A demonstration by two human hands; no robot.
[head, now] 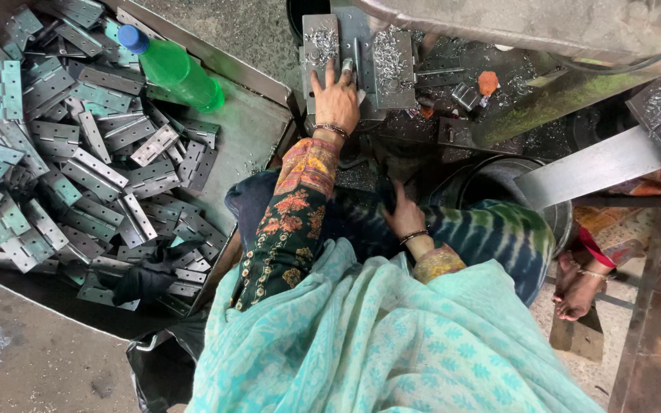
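Steel hinges [78,153] lie heaped in a big tray [250,138] on the person's left, with a green bottle [177,73] resting on the pile and a dark glove [147,279] at its near edge. The left hand [337,99] reaches forward to the machine block [357,57], fingers spread flat, pressing a single small hinge piece [348,70] against the block between two plates strewn with metal shavings [388,57]. The right hand [403,216] rests low on the lap, fingers loosely curled on the dark cloth; whether it holds anything cannot be told. By the look of it, the step in hand is seating one hinge in the fixture. The next move seems to call for keeping the piece square and getting fingers clear of the tool. A bare foot [579,291] shows at right beside a round metal tub [499,180].
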